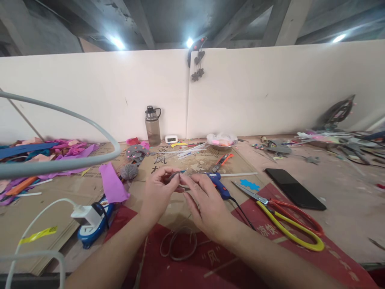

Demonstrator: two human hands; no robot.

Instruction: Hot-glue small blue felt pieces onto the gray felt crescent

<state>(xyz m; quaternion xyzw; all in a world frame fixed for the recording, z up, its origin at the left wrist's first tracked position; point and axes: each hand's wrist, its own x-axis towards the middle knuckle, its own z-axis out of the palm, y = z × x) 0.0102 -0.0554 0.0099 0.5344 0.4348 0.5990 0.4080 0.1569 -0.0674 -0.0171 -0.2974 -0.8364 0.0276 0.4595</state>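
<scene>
My left hand [162, 190] and my right hand [207, 204] meet at the middle of the bench. Thumbs and fingertips of both are closed on a small grey felt piece [184, 187], mostly hidden by the fingers. Below them, a loop of grey yarn [182, 257] lies on red cardboard [168, 277]. Just behind my right hand is a blue glue gun [221, 188], its black cord running toward me. To the left of my left hand sits a ball of grey yarn [129, 171], beside a strip of purple felt [112, 184].
Red-and-yellow scissors [279, 218], a blue felt snowflake [249, 184] and a black phone [293, 188] lie to the right. A utility knife [222, 161] and a bottle [152, 126] are further back. A blue power strip [90, 232] and grey tube [60, 165] occupy the left.
</scene>
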